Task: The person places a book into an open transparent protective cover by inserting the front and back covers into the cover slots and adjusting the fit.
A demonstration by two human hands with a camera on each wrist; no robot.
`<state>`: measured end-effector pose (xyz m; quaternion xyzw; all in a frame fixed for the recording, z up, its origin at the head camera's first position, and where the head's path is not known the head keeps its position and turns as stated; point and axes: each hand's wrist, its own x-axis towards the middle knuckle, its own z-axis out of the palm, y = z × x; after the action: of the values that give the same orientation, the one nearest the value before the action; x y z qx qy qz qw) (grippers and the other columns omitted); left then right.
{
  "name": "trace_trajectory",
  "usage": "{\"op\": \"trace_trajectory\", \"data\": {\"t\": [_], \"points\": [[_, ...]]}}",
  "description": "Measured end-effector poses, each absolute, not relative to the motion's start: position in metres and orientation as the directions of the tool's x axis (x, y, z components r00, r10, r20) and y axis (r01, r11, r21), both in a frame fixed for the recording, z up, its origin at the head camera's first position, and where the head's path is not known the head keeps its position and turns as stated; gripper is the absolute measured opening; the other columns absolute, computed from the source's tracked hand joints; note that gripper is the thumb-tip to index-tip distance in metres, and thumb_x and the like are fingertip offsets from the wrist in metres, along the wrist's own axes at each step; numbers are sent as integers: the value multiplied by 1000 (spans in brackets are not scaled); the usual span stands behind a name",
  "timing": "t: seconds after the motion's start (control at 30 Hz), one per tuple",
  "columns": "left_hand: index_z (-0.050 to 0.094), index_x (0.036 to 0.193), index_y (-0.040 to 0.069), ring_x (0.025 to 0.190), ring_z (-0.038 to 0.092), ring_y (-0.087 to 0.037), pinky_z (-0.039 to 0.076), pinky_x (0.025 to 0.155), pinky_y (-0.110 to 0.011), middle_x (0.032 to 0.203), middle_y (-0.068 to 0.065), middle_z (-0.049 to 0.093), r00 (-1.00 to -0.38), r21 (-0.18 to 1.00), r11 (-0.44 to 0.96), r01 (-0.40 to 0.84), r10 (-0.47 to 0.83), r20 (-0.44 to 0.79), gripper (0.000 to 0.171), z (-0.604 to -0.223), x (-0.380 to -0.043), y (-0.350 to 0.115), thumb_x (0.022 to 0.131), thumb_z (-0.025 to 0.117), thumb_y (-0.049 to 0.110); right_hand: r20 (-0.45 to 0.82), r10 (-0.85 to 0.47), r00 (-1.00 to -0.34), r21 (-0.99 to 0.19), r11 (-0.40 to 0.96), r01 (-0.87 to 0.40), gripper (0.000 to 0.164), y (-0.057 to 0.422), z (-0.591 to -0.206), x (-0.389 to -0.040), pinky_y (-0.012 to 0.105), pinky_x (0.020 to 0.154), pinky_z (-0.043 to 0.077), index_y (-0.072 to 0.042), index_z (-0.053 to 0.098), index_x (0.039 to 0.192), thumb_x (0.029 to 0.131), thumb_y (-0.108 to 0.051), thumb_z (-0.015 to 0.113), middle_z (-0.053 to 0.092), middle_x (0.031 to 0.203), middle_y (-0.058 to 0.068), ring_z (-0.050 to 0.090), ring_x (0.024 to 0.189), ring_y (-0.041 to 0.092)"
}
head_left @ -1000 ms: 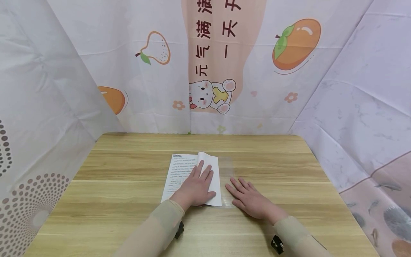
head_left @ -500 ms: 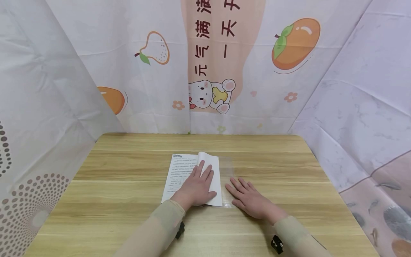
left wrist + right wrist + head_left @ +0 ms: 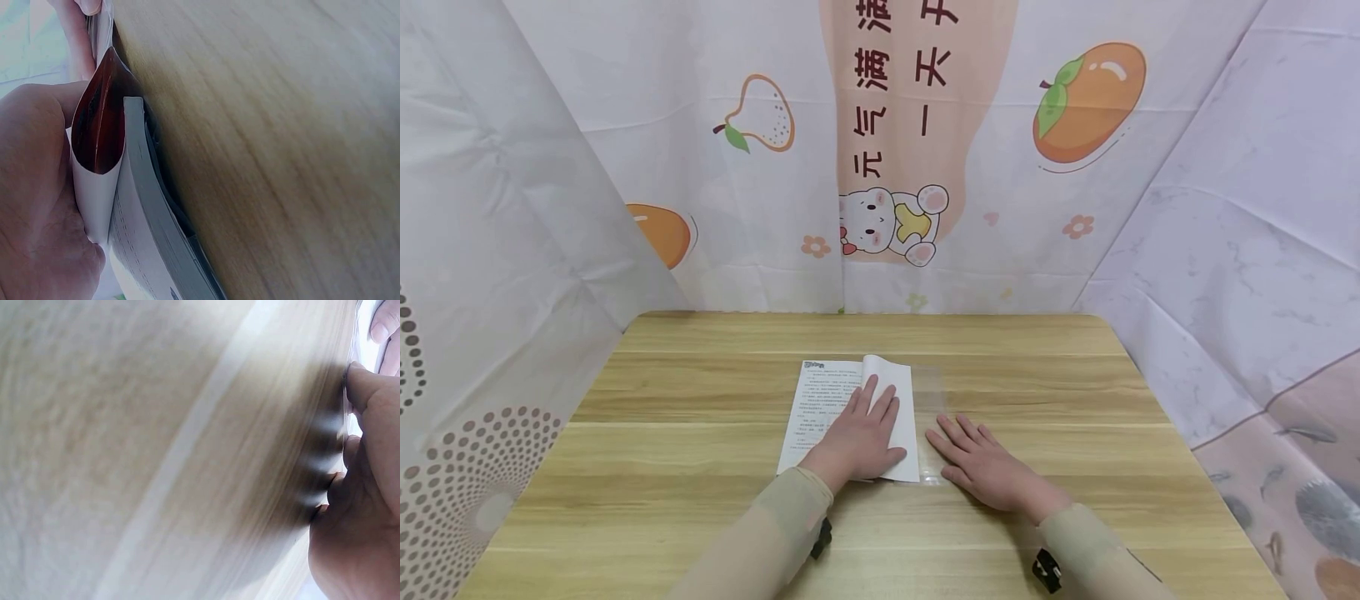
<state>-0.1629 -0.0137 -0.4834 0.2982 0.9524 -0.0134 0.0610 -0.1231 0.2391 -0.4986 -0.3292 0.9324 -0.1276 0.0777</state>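
Note:
A book lies on the wooden table, a page of print facing up on its left. Over its right part lies a blank white flap, curled up along the fold. My left hand rests on it with straight, spread fingers. In the left wrist view the flap bulges in a loop with a dark reddish inside, beside the thick page block. A clear plastic sheet sticks out from under the book's right side. My right hand lies palm down at that sheet's right edge, fingers straight.
The wooden table spreads out on both sides of the book. Printed curtains hang behind its far edge and along both sides. A small black device sits under each wrist.

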Motion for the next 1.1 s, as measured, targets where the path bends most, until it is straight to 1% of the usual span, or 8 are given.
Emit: {"op": "trace_trajectory", "data": {"t": [0.17,0.43,0.8,1.1], "points": [[24,151,6,144,-7,-34,11,117,-50,160,-9,14,-811,14,817,576,573,-119,79,-480,-162,-13,95,41,59,-58,-634,-771,-297,748,-593,55,239,-499,-123,64,110,17,-21,23,153,104,-37,41,13,160,10,8,142,39],[25,151,7,144,-4,-35,14,116,-50,160,-9,16,-810,-6,816,578,573,-127,78,-471,-158,-12,95,42,59,-58,-634,-771,-284,751,-596,55,240,-500,-123,63,110,17,-22,23,153,104,-37,41,13,160,10,8,142,38],[20,153,8,143,-10,-33,10,117,-50,161,-7,11,-813,-8,819,573,568,-124,82,-482,-162,-11,94,39,63,-54,-634,-771,-289,749,-596,55,240,-500,-123,64,110,17,-21,23,153,104,-37,41,13,160,10,8,142,39],[22,152,7,144,-5,-35,12,117,-50,160,-9,13,-808,-3,815,580,575,-127,82,-474,-159,-10,94,40,62,-51,-633,-772,-292,749,-595,55,240,-501,-123,64,109,18,-22,23,153,104,-38,40,13,160,10,8,142,39]]}}
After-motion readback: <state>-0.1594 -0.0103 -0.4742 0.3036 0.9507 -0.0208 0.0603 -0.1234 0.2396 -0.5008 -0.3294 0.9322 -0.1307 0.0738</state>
